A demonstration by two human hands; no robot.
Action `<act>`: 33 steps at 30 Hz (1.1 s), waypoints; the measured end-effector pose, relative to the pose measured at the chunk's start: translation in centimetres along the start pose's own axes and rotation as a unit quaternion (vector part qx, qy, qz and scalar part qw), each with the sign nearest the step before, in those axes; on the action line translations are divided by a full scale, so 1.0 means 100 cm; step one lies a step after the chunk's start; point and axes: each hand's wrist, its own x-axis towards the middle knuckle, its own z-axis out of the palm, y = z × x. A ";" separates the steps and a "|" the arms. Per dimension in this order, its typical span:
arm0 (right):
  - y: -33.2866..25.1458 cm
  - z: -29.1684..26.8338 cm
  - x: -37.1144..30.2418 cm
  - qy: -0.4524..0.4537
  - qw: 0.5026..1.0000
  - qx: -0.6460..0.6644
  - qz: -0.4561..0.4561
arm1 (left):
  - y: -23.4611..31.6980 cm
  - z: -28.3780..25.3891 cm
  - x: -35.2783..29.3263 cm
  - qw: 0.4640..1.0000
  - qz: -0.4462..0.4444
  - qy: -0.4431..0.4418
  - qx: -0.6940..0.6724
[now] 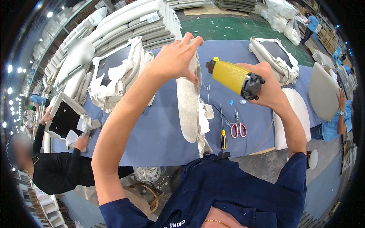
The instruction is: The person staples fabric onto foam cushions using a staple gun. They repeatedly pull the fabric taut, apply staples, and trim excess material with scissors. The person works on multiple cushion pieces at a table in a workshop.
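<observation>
A beige upholstered cushion [187, 110] stands on its edge on the blue-covered table, its loose fabric edges hanging on the right side. My left hand [176, 57] grips its far upper end, thumb on the near face and fingers over the top. In my right hand [268, 83] is a yellow staple gun [229, 78] with a black end cap, held above the table to the right of the cushion and apart from it. Below the gun lie a screwdriver [223, 138] with a yellow-black handle and red-handled scissors [238, 127].
Part-covered cushions [118, 72] lie at the left and another panel [275, 57] at the far right. A pale pad [292, 117] sits by my right arm. Co-workers handle panels on both sides. Behind rises a cushion stack [140, 30]; a scrap bucket [148, 174] stands below the table.
</observation>
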 end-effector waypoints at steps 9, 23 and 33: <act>0.000 0.013 0.011 -0.050 0.998 0.026 0.020 | 0.014 0.007 0.009 1.000 -0.011 -0.004 0.026; 0.012 0.005 -0.004 -0.077 0.993 -0.036 0.076 | 0.037 0.013 0.030 0.999 -0.010 0.008 0.031; 0.011 0.012 -0.011 -0.103 0.980 -0.125 0.118 | 0.056 0.002 0.034 1.000 0.003 -0.009 -0.022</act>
